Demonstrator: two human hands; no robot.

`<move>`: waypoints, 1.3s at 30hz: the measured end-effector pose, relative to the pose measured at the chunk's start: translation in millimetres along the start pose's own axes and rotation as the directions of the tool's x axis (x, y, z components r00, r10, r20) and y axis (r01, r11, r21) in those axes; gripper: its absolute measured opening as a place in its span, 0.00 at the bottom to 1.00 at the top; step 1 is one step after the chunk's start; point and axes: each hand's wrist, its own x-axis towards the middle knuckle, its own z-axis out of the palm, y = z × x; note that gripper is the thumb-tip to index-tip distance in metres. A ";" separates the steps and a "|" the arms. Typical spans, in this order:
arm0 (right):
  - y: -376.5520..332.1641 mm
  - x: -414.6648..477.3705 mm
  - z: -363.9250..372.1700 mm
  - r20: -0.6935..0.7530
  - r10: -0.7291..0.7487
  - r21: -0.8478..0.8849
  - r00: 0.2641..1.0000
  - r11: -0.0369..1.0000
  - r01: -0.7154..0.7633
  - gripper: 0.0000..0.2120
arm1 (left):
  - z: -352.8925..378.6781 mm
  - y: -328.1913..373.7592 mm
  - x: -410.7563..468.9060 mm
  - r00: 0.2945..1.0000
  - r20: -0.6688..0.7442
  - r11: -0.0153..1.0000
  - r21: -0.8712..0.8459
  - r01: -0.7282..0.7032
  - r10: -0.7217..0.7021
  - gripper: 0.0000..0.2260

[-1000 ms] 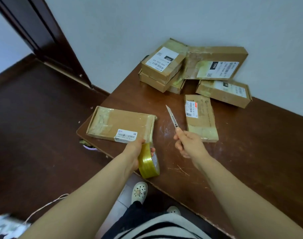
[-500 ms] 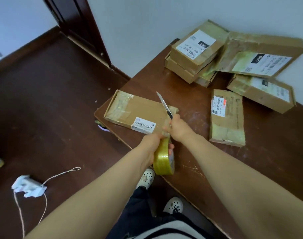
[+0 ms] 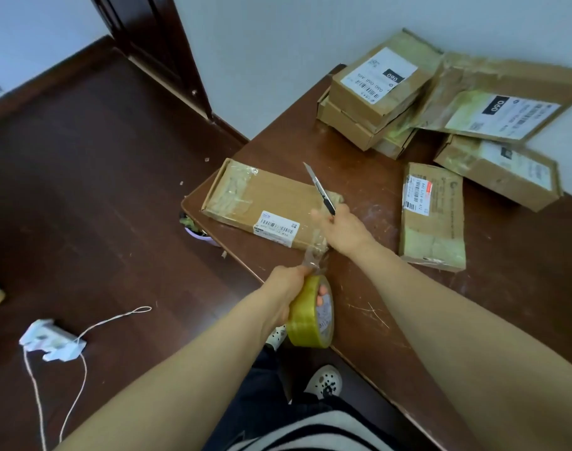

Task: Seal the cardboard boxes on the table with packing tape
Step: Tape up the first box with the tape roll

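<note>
left hand: your fingers curl through the core of the tape roll and grip it. The roll hangs on edge just off the near table edge.
tape roll: a glossy ring of yellowish clear film with a printed paper core.
tape strip: clear and crinkled. It runs from the roll up to the near right corner of the flat box.
right hand: your fingers are closed round the dark handle of the knife. One finger over the box top is too blurred to read.
knife: a slim snap-off type with the blade out. It points away from you, above the right end of the flat box.
flat box: a thin brown cardboard slab at the table's left corner. It is closed, so its contents are hidden. Wrinkled clear tape crosses its left end, and a white barcode label sits by the near edge.
table: dark brown wood with pale scratches and scuffs and a rounded corner.
narrow box: lies flat to your right, well apart from the flat box. It is closed, with yellowed tape on the near end and a barcode label on the far end.
far pile: closed brown boxes stacked against the wall, each taped and labelled. A wide box leans on them, and a long box lies below it.
</note>
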 end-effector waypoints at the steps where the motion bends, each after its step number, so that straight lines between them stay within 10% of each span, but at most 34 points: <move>1: 1.0 -5.9 -5.2 -0.047 -0.043 0.000 0.998 0.999 0.043 0.22 | -0.3 1.5 0.6 1.000 0.005 1.000 0.014 0.002 -0.002 0.13; 10: 28.3 -73.3 -67.0 0.221 -0.241 -0.420 0.945 0.851 0.316 0.13 | 3.7 3.8 -1.6 1.000 0.012 0.999 0.053 -0.011 0.010 0.12; 22: 17.0 -68.2 -32.0 0.115 -0.297 -0.827 0.948 0.500 0.257 0.10 | 8.6 7.0 -2.0 0.997 -0.033 0.996 0.044 -0.071 0.073 0.11; 31: 94.2 -71.9 -50.4 0.193 -0.108 -0.469 0.975 0.863 0.188 0.14 | 4.8 7.6 1.4 0.997 -0.020 0.996 0.052 -0.072 0.073 0.10; 36: 139.2 -81.7 -57.6 0.162 -0.030 -0.432 0.986 0.896 0.099 0.17 | 7.7 7.8 3.9 0.997 -0.009 0.994 0.088 -0.072 0.073 0.11; 39: 120.8 -78.6 -46.3 -0.038 -0.248 -0.451 0.968 0.869 0.205 0.18 | 8.0 8.2 3.5 0.998 -0.011 0.994 0.096 -0.060 0.062 0.10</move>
